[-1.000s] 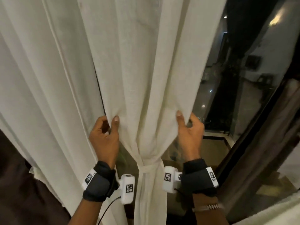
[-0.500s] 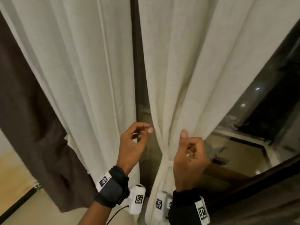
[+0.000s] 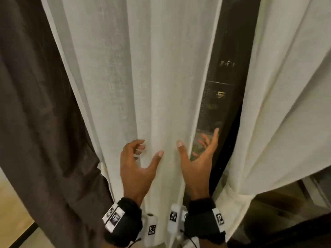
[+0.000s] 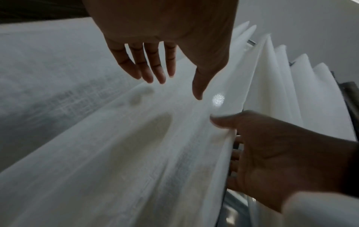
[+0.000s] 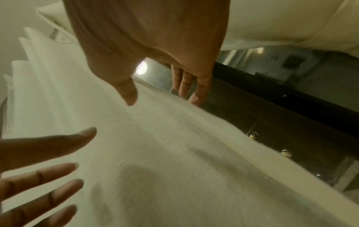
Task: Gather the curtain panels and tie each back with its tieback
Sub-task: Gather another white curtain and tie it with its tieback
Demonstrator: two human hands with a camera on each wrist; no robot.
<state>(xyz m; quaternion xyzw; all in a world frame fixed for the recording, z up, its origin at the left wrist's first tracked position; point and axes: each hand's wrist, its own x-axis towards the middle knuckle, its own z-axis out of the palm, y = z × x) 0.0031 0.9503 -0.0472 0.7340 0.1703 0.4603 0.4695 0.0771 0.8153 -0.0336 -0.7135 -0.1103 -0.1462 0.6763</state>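
Note:
A loose white sheer panel [image 3: 143, 86] hangs straight down in the middle of the head view. My left hand [image 3: 150, 151] hovers in front of it with the thumb spread and the fingers loosely bent, holding nothing. My right hand [image 3: 197, 140] straddles the panel's right edge, thumb in front and spread fingers behind the cloth. The left wrist view shows the left hand [image 4: 174, 86] with straight fingers just off the cloth [image 4: 116, 153]. In the right wrist view the right hand [image 5: 161, 96] is spread over the panel's hem. A second white panel [image 3: 286, 104] at the right is cinched low by a white tieback [image 3: 232, 196].
A dark brown heavy curtain [image 3: 35, 122] hangs at the left, against the loose panel. Between the two white panels shows a dark window pane [image 3: 220, 95] with a black frame. Pale floor [image 3: 12, 203] shows at the lower left.
Both hands let go of the tied right-hand panel and moved left. They have opened and now flank the loose middle panel; the view has swung left with them.

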